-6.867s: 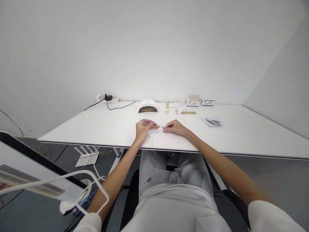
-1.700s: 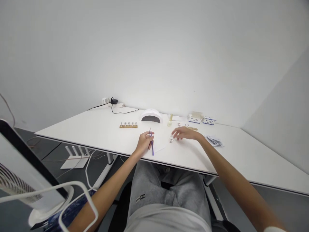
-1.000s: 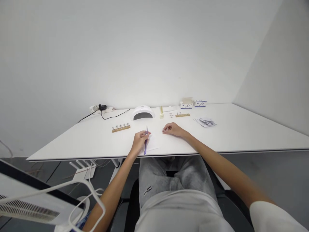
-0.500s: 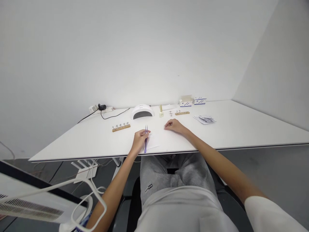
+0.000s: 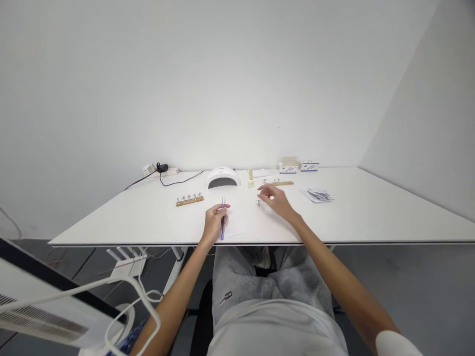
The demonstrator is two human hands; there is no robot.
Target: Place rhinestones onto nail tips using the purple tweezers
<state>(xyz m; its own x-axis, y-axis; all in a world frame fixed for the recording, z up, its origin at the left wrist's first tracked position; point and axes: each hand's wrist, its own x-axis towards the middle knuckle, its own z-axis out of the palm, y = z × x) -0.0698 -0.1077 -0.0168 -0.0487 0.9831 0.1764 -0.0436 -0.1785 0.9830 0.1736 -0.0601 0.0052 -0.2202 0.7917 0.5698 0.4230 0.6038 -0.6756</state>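
Note:
My left hand (image 5: 213, 222) is closed around purple tweezers (image 5: 222, 230), whose tips point away from me over the white table. A white paper sheet (image 5: 234, 228) lies beside that hand. My right hand (image 5: 276, 200) hovers above the table with thumb and fingers apart, nothing visible between them. Just below its fingertips a small silver metal stand (image 5: 258, 202) stands on the table, apart from the hand. To the left, a wooden strip (image 5: 190, 200) carries several similar small stands. Another wooden strip (image 5: 285, 183) with a few stands lies beyond my right hand, which partly hides that area.
A white domed nail lamp (image 5: 222, 174) stands at the back, with a small yellowish bottle (image 5: 251, 183) beside it. Two white-and-blue boxes (image 5: 309, 166) are near the wall. Paper packets (image 5: 318, 195) lie at right. A black cable (image 5: 181, 182) runs to a power strip (image 5: 171, 171).
My right hand has opened and lifted slightly, leaving the small metal stand on the table under it. The left hand keeps the tweezers. The camera view has tilted up a little.

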